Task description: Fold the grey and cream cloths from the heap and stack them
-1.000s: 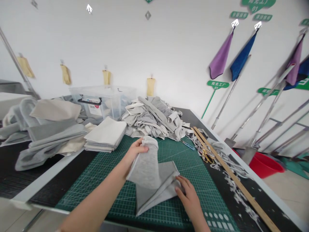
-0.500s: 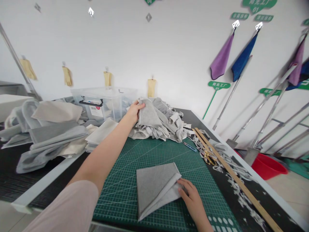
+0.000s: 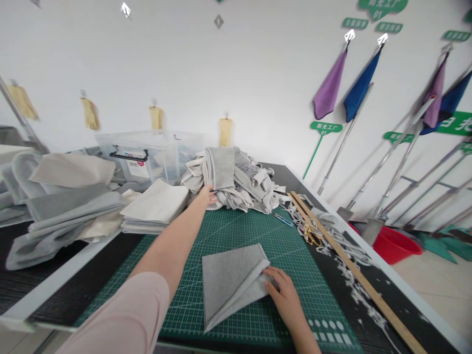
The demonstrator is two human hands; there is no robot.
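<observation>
A grey cloth, folded square with one corner turned back, lies on the green cutting mat. My right hand is closed on the turned-back corner, fingertips at its edge. Far ahead, my left hand reaches to the foot of a heap of grey cloth pieces, its fingers apart and holding nothing I can see. Just above those fingers, a flat grey cloth piece lies draped over the front of the heap.
A stack of pale cloths and a loose pile of grey cloth lie left, before a clear plastic box. At right are a blue cutter, gold-handled scissors, a wooden strip and scraps. A red basin stands beyond the table.
My left hand has let go of the grey cloth piece on the heap and moved down toward me. The piece now lies flat there. My right hand keeps its hold. The view has shifted slightly right.
</observation>
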